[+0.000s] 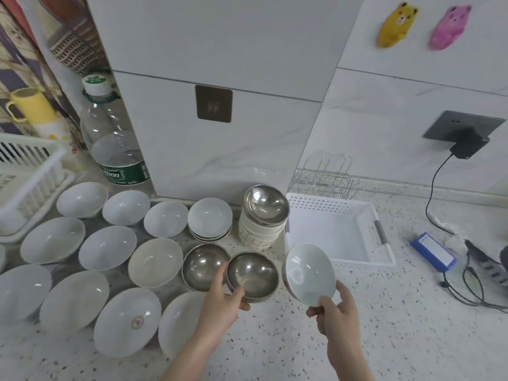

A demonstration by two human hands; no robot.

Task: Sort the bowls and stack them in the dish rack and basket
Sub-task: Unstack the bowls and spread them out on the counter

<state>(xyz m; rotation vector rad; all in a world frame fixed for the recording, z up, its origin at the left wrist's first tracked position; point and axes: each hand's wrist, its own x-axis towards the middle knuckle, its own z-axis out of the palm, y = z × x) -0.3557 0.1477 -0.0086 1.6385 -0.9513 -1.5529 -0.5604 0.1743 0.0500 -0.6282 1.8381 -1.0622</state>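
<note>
Right fingers point(325, 305) pinching tilted white bowl point(310, 273) rim, left fingers point(237, 295) gripping steel bowl point(252, 274) edge

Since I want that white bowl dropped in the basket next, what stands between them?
Nothing visible does. The right hand holds the white bowl tilted just in front of the white basket, whose near rim is bare and whose inside shows nothing.

Shiny metal bowl point(251, 274) w/ bright reflections; glossy white ceramic bowl point(310, 273); perforated white plastic basket point(380, 259); speckled, smooth stone-look countertop point(398, 339).
</note>
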